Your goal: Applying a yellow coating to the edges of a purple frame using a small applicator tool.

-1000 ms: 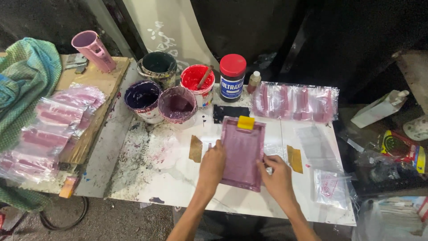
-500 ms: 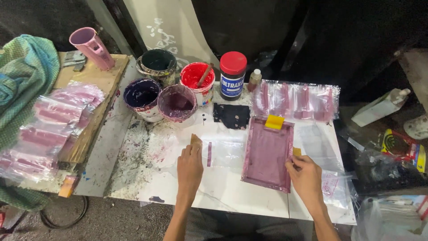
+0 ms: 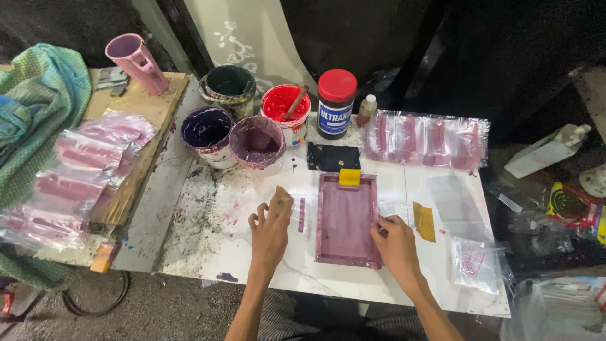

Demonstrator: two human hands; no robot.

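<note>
Head view, left to right: a green checked cloth (image 3: pixel 35 107) is seen at the far left, with clear printed plastic bags (image 3: pixel 82 170) piled beside it on a wooden board (image 3: pixel 148 107); a pink cup-like holder (image 3: pixel 136 63) is tilted at the board's far end. Paint pots are grouped at the back of the white table (image 3: pixel 252 265): a dark green pot (image 3: pixel 229 85), a dark purple pot (image 3: pixel 207 132), a mauve pot (image 3: pixel 257 142) and a red pot (image 3: pixel 284 107) with a stick in it. The left hand (image 3: pixel 271 230) is laid on the table over a clear plastic bag (image 3: pixel 297 215), fingers spread and slightly curled, pressing down, nothing gripped; a short purple printed stripe (image 3: pixel 301 215) is seen just beside the fingertips. A red-lidded jar (image 3: pixel 336 104) and a small bottle (image 3: pixel 365 110) are placed behind, with a black pad (image 3: pixel 333 158) in front of them. The purple-stained printing screen frame (image 3: pixel 347 221) is lying flat on the table between the hands, a yellow squeegee (image 3: pixel 350 177) resting at its far edge. The right hand (image 3: pixel 396 243) is held on the frame's right edge, fingers bent over the rim, touching it; a firm grip cannot be told. A brown tape piece (image 3: pixel 424 221) is stuck just right of it. More printed bags (image 3: pixel 426 139) are laid at the back right, and a loose bag (image 3: pixel 476 265) near the table's right edge.
</note>
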